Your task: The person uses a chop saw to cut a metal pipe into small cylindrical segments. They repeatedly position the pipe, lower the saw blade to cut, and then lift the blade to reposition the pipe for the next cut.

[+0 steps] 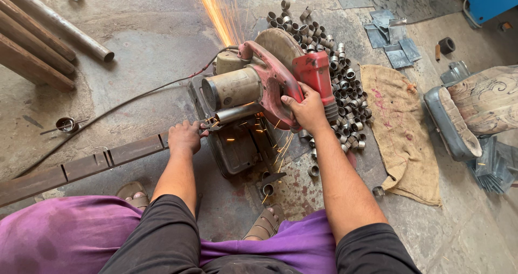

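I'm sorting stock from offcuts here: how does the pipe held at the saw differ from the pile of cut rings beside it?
The pipe is one long piece; the rings are many short stubs. The pipe lies level under the saw, steadied at its end by the left hand, while the right hand grips the saw handle; the rings lie loose on the floor, tipped every way. Both look like grey metal tube of similar width.
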